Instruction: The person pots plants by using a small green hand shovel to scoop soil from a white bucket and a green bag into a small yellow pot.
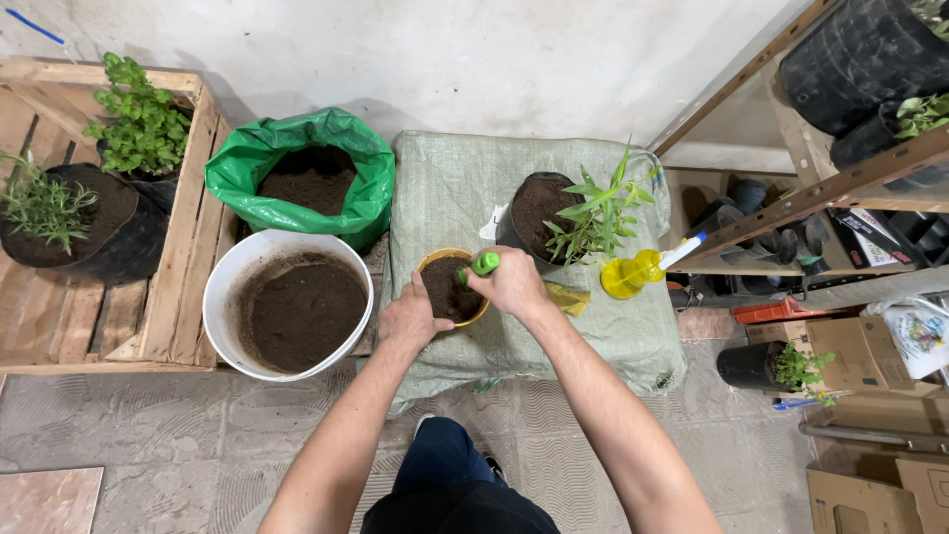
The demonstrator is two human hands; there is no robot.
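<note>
Sack-draped tabletop (554,336) against pale wall, small round yellow soil-filled pot (451,289) near its front edge, left hand (412,318) cupping pot's rim, right hand (514,284) gripping green-handled tool (483,264) above soil, white soil bucket (289,305) alongside.

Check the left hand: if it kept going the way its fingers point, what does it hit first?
The left hand rests at the near rim of the small yellow pot, fingers pointing up and right. Straight on, it would likely meet the soil in that pot first, then the right hand gripping the green-handled tool. Height is unclear.
</note>
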